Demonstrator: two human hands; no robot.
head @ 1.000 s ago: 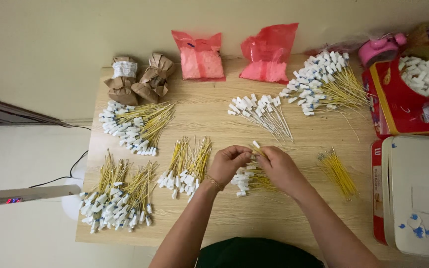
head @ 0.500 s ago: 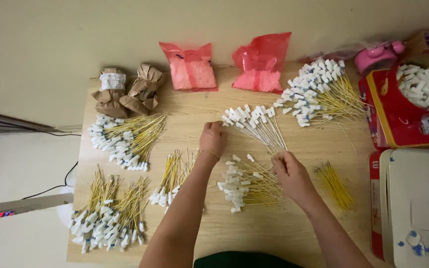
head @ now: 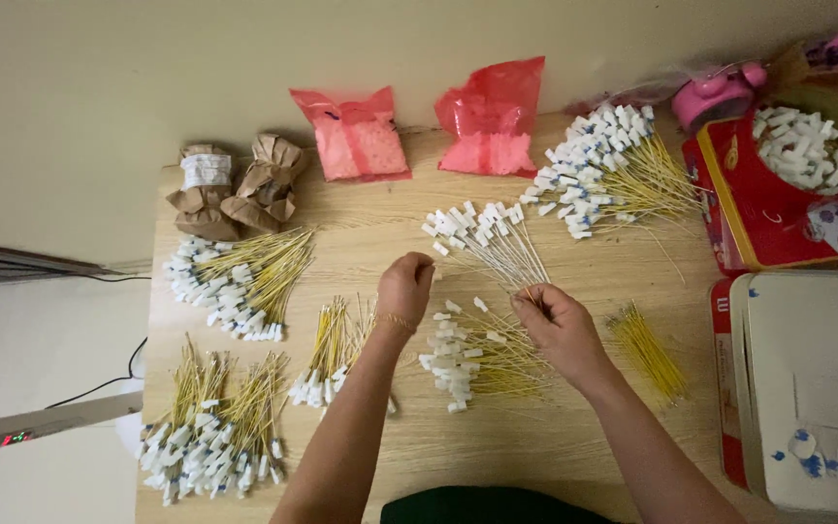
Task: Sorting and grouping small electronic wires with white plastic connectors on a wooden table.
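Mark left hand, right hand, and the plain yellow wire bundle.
left hand (head: 406, 288), head view, back of the hand.
right hand (head: 562, 330), head view, back of the hand.
plain yellow wire bundle (head: 647, 351), head view, middle of the strands.

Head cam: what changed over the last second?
Both hands left the bundle near the table's front edge. The left hand moved up toward the fanned bundle; the right hand shifted right and now pinches that fan's wire ends. Other bundles, the red bags and the table are unchanged.
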